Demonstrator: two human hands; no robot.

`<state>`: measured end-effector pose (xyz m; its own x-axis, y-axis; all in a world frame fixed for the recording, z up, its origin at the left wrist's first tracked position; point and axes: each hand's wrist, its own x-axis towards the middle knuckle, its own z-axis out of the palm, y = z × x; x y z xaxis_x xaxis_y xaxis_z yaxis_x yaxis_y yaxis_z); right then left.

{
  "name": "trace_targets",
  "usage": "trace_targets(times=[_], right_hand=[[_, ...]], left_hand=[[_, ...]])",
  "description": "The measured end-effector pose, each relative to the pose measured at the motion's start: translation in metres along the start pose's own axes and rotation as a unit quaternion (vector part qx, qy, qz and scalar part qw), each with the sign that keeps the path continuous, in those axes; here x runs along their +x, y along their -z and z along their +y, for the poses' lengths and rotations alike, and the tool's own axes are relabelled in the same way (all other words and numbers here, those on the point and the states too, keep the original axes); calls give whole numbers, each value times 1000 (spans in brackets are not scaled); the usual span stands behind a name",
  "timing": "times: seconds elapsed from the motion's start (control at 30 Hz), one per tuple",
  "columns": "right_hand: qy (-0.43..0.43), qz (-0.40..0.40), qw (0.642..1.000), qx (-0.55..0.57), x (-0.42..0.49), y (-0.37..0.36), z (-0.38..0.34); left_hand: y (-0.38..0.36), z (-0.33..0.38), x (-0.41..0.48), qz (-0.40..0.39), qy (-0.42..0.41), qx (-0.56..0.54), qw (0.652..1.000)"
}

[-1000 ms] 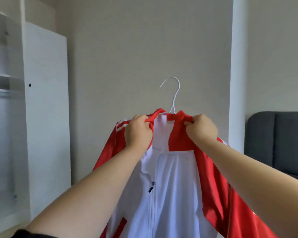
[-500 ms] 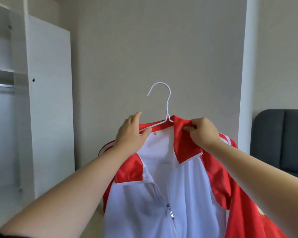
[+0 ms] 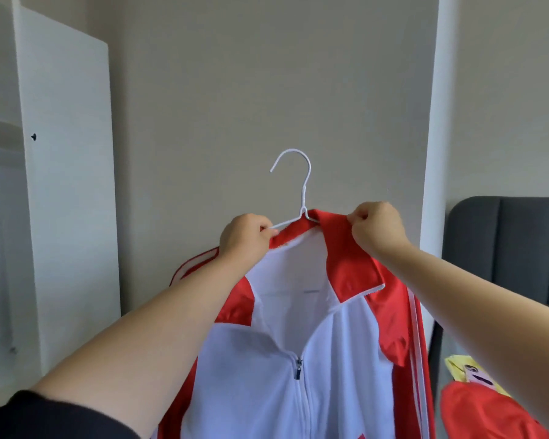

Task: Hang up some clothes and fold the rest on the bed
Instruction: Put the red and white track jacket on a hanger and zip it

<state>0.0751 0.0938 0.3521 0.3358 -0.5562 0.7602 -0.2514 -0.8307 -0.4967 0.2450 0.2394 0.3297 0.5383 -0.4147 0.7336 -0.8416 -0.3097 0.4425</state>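
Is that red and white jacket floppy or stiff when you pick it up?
Probably floppy: the jacket sags in folds below the wire hanger, and its collar bends where the right hand pinches it. It looks fairly light, since that thin hanger holds its shape. The shiny red fabric may slide off.

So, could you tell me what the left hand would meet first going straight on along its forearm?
Probably the neck of the hanger, whose wire the left hand grips; past that only the wall, though depth is hard to judge.
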Motion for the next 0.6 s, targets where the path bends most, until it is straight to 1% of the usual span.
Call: trace_targets(times=[0.03, 0.07, 0.1, 0.13, 0.17, 0.2, 0.23, 0.3, 0.33, 0.37, 0.4, 0.43, 0.47, 0.5, 0.53, 0.57, 0.6], right_hand=[[11, 47, 999, 2, -7, 0, 3], [46, 70, 996, -20, -15, -1, 8], [92, 45, 992, -73, -23, -3, 13], [128, -14, 982, -139, -31, -7, 17], [134, -77, 969, -195, -36, -11, 20], [122, -112, 964, -210, -38, -13, 22], [113, -109, 968, -193, -38, -14, 22], [109, -59, 986, -107, -37, -13, 14], [103, -66, 990, -69, -35, -13, 10], [84, -109, 989, -47, -33, -13, 7], [56, -172, 983, -44, -32, -14, 4], [25, -219, 974, -45, -32, -16, 4], [1, -234, 971, -37, -34, -19, 4], [-18, -226, 974, -15, -35, -22, 5], [-31, -202, 979, 8, -37, -25, 5], [-40, -178, 983, 19, -40, -28, 6], [-46, -155, 987, 19, -44, -31, 7]], left_hand=[[1, 0, 4, 12, -2, -15, 1000], [4, 0, 7, 17, 5, -39, 999], [6, 1, 9, 21, 11, -62, 998], [6, 1, 8, 24, 19, -76, 997], [5, -1, 5, 19, 22, -83, 996], [2, -2, 1, 15, 19, -82, 996], [-2, -5, -4, 14, 8, -79, 997], [-9, -7, -12, 17, -16, -80, 997], [-11, -7, -15, 20, -23, -87, 996], [-11, -6, -17, 25, -28, -93, 995], [-11, -5, -17, 28, -30, -100, 994], [-11, -5, -17, 27, -28, -107, 993], [-10, -5, -17, 21, -26, -110, 993], [-8, -7, -16, 12, -31, -100, 994], [-6, -9, -15, 1, -45, -67, 997], [-3, -13, -14, -5, -69, -2, 998], [0, -17, -14, -8, -91, 92, 992]])
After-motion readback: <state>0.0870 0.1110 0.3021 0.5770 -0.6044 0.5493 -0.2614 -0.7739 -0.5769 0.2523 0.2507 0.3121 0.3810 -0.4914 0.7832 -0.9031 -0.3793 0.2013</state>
